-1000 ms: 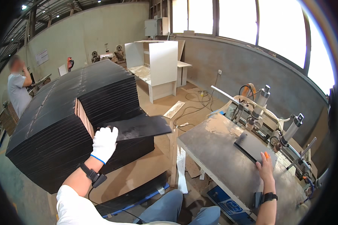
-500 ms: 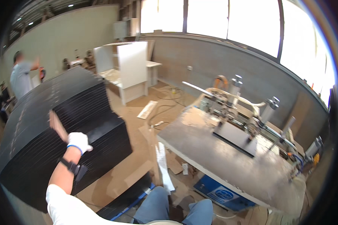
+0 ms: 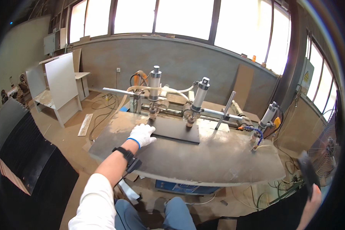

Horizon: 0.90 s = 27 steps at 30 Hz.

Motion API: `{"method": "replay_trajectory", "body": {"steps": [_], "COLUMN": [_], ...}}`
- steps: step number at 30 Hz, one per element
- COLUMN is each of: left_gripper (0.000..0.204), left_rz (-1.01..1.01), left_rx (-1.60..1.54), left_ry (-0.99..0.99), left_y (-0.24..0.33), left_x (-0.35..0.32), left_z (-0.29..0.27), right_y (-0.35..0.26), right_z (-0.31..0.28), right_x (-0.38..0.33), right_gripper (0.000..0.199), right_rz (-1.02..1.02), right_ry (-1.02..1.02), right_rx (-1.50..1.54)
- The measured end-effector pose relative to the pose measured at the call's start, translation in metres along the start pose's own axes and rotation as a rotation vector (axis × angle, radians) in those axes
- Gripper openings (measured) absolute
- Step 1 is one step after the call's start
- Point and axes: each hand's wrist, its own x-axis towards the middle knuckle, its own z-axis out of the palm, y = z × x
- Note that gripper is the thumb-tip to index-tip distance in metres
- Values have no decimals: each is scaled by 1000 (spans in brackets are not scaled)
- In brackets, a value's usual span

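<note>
My left hand [image 3: 142,136], in a white glove with a blue cuff, has its fingers closed at the left end of a flat black panel [image 3: 174,131]. The panel lies on the metal worktop [image 3: 214,161], beneath two upright air cylinders; the left cylinder [image 3: 154,82] and the right cylinder [image 3: 201,94] have their feet at its surface. At the far lower right, my right hand [image 3: 315,197] grips another dark panel [image 3: 308,170], tilted up and blurred. Part of that hand is cut off by the dark rim of the picture.
Stacked black boards [image 3: 34,153] stand on the left. A third cylinder [image 3: 268,115] sits at the worktop's right end, before a caged fan [image 3: 327,143]. A white cabinet frame [image 3: 61,82] stands back left. Cables [image 3: 257,197] trail over the floor at right.
My view has swung right, from the board stack to the worktop. My left hand has left the stack and reached the panel under the cylinders. My right hand has come into view with a dark panel.
</note>
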Motion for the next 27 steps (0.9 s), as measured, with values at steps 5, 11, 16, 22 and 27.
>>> {"method": "replay_trajectory", "body": {"steps": [5,11,16,22,27], "left_gripper": [56,67,71,63,37], "left_rz": [-90,-116,67,-54,-173], "left_rx": [5,-24,-4,127,407], "left_ry": [-28,28,-1,85,259], "left_y": [2,13,26,-20,-74], "left_x": [49,30,-56,-207,-318], "left_z": [29,22,-1,-25,-68], "right_y": [-106,-304,-424,-504,-556], "right_z": [61,147,198,245,259], "right_x": [81,140,137,126,140], "right_gripper": [41,39,36,44,45], "right_rz": [-365,-700,-811,-910,-894], "right_ry": [263,38,-13,-19,-181], "right_rx": [294,779,796,912,931]}}
